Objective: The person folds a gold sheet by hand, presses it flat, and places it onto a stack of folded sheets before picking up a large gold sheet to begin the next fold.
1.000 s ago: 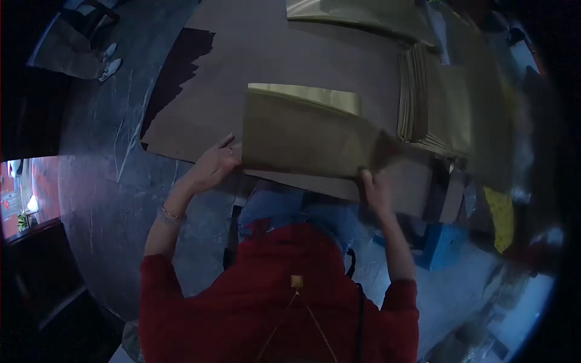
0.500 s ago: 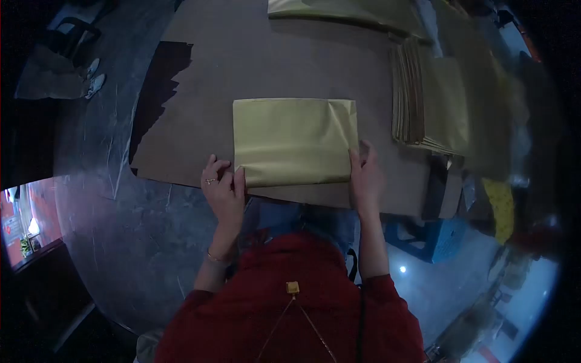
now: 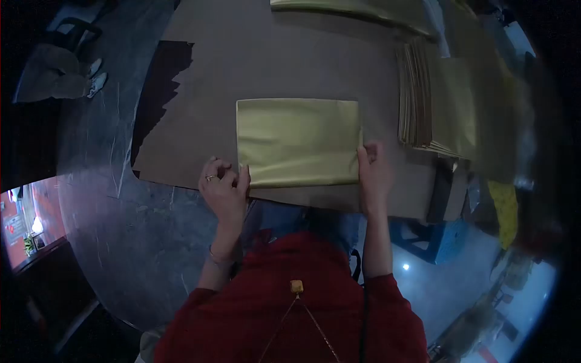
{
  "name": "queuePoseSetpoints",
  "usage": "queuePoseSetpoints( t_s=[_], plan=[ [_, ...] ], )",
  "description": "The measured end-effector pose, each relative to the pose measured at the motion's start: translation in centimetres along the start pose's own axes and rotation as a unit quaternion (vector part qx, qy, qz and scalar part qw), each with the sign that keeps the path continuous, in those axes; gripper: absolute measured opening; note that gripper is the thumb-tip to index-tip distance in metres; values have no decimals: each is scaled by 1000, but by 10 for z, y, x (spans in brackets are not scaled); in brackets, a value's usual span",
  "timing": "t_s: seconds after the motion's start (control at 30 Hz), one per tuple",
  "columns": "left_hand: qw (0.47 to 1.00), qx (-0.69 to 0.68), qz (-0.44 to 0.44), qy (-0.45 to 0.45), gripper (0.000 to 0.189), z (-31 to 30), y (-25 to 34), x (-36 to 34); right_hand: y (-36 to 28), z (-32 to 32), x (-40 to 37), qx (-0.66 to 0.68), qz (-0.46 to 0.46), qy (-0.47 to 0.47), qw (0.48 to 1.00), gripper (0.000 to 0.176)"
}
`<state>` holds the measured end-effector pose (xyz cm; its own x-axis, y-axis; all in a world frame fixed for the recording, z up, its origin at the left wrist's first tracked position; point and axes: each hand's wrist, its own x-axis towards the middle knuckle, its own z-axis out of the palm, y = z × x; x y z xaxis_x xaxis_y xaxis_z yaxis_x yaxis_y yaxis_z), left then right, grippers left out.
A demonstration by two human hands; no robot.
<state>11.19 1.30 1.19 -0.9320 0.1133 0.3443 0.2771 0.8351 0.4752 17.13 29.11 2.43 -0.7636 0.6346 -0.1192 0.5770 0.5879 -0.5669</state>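
A rectangular piece of folded gold paper (image 3: 298,142) lies flat on the brown tabletop, close to its front edge. My left hand (image 3: 225,184), with a ring on one finger, is at the paper's lower left corner, its thumb against the edge and its fingers curled. On the opposite side, my right hand (image 3: 373,172) has its thumb along the lower right edge, fingers bent beside it. The paper sits between both hands, with light creases across its surface. The undersides of the fingers are hidden.
A thick stack of folded gold paper (image 3: 414,97) stands to the right. More gold sheeting (image 3: 357,18) lies along the far edge. A blue stool (image 3: 426,239) is below the table at the right. Another person's legs (image 3: 60,81) show at the far left.
The crease at the paper's upper right has flattened out. My right hand has shifted slightly outward along the right edge. My left hand stays at the lower left corner.
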Motion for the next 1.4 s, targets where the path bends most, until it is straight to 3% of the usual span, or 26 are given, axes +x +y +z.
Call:
queuePoseSetpoints(
  t_s=[0.13, 0.2, 0.43, 0.53, 0.6, 0.7, 0.77, 0.83, 0.93, 1.13, 1.2, 1.23, 1.4],
  plan=[
    [1000, 10, 8, 14, 28, -2, 6, 3, -2, -4, 5, -25, 28, -5, 999, 27],
    [1000, 10, 16, 9, 27, -2, 3, 3, -2, -4, 5, 14, -28, 7, 1000, 28],
    [999, 0, 33, -10, 27, -5, 2, 7, 5, 4, 6, 40, -57, 8, 998, 34],
    [997, 28, 68, -12, 20, -6, -1, 5, 4, 3, 9, -58, -66, -19, 996, 35],
    [999, 28, 40, -12, 19, -8, 7, 7, -1, -2, 8, -50, -52, -31, 997, 35],
    [998, 5, 21, -57, 36, -17, 14, 21, -12, -8, 5, -62, -42, -43, 996, 35],
    [979, -7, 170, -109, 45, -10, 24, 37, -7, -6, 7, -57, -54, -47, 996, 36],
    [964, -58, 182, -185, 57, 7, 40, 48, 0, -1, 9, -54, -63, -49, 995, 36],
    [956, -48, 219, -190, 66, 40, 51, 58, 0, 2, 11, -46, -109, -25, 993, 36],
    [964, -35, 161, -210, 71, 58, 42, 61, -5, -4, 10, -55, -47, -76, 995, 38],
    [965, -51, 153, -205, 72, 57, 43, 62, -8, -1, 9, -4, -91, -33, 995, 37],
    [965, -48, 151, -207, 72, 55, 44, 63, -16, -9, 8, -61, -45, -79, 994, 36],
    [962, -32, 142, -233, 73, 54, 46, 65, -10, -6, 10, -43, -72, -59, 995, 37]
  ],
)
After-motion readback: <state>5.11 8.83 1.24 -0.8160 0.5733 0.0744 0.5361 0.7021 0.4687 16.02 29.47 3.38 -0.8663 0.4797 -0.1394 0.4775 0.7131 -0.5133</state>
